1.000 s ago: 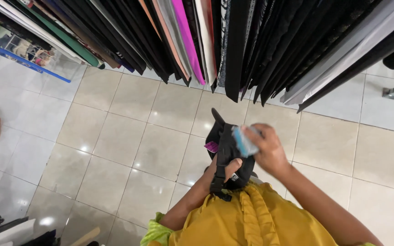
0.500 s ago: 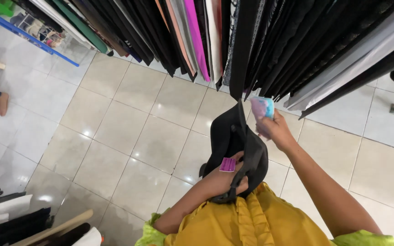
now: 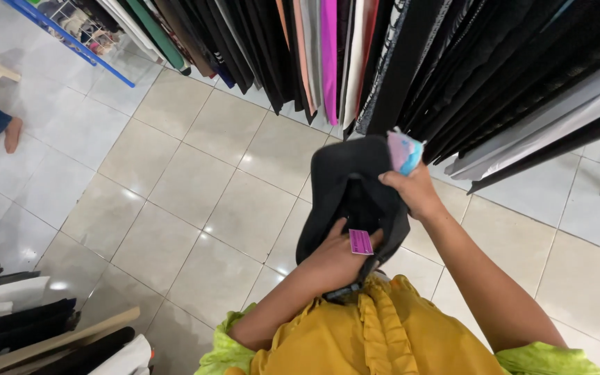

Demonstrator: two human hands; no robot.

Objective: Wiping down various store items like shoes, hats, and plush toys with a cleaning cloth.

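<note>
A rail of hanging clothes (image 3: 453, 62) fills the upper frame above the tiled floor (image 3: 175, 180), crowding the raised black garment (image 3: 345, 184) at centre. The right hand (image 3: 414, 191) pinches its top edge along with a pale blue packet (image 3: 405, 151). Below, the left hand (image 3: 338, 257) closes around its lower part beside a small magenta tag (image 3: 360, 242), likely checking it.

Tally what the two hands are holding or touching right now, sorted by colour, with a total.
Black: 1, the garment gripped by both the left hand and the right hand
Magenta: 1, the small tag at the left hand
Pale blue and pink: 1, the packet in the right hand
Total: 3
</note>
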